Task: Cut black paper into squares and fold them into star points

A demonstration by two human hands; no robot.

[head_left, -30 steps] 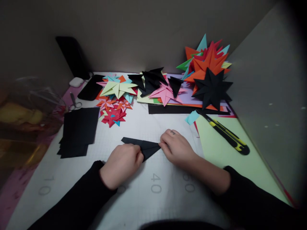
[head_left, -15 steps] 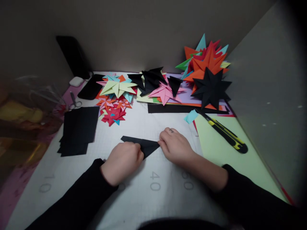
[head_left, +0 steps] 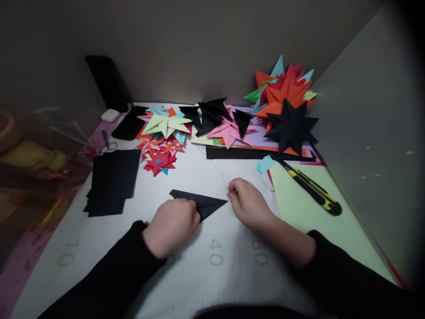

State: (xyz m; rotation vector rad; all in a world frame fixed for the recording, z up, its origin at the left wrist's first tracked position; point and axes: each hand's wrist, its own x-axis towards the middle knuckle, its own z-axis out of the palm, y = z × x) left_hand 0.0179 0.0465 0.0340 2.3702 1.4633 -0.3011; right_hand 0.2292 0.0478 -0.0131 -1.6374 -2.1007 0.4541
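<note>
A folded piece of black paper point(head_left: 210, 204) lies on the white gridded surface, its narrow point toward the right. My left hand point(head_left: 174, 225) is closed on its left part and covers some of it. Just off the paper's tip, my right hand point(head_left: 248, 201) has its fingers curled together with nothing visible in them. Left of my left hand is a stack of square black paper sheets point(head_left: 114, 175).
Small folded paper stars point(head_left: 164, 124) and black folded pieces point(head_left: 212, 113) lie at the back. Larger stars point(head_left: 292, 126) lean at the back right. A utility knife point(head_left: 312, 188) rests on pale green paper point(head_left: 332, 239). Scissors point(head_left: 108, 141) and a phone point(head_left: 129, 123) lie back left.
My right hand has let go of the black paper's tip and moved slightly right, away from it. My left hand stays on the paper. The view has shifted slightly.
</note>
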